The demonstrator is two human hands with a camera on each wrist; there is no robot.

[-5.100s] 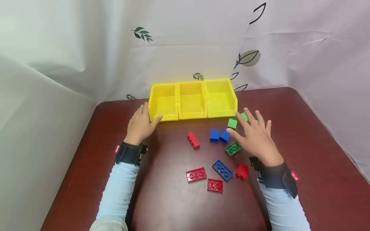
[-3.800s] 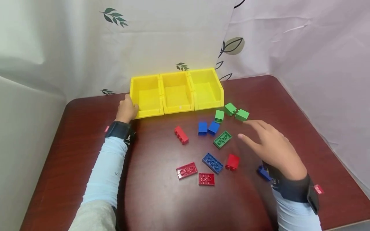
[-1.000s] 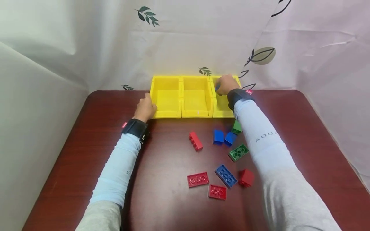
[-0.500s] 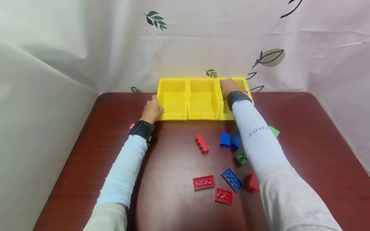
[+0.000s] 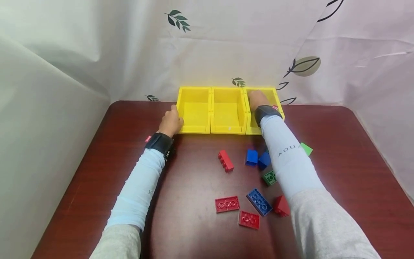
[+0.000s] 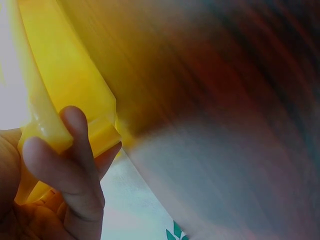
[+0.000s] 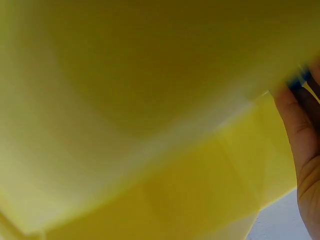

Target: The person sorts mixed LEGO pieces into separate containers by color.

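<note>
Three yellow bins stand in a row at the table's back. My left hand (image 5: 170, 121) grips the side rim of the left bin (image 5: 194, 130); the left wrist view shows its fingers (image 6: 75, 185) curled round that edge. My right hand (image 5: 257, 99) reaches down inside the right bin (image 5: 274, 98). In the right wrist view, a bit of a blue brick (image 7: 298, 80) shows pinched between its fingers, with most of it hidden. The head view hides that brick behind the hand. Between them sits the middle bin (image 5: 228, 131).
Loose bricks lie on the dark red table (image 5: 187, 201): a long red one (image 5: 225, 160), two small blue ones (image 5: 251, 157), a blue one studs-down (image 5: 259, 202), red ones (image 5: 227, 204) nearer the front. Green bricks (image 5: 269, 177) are partly covered by my right forearm.
My right hand went from above the green bricks to a blue brick at the right, then carried it into the right bin. My left hand took hold of the left bin's rim.
</note>
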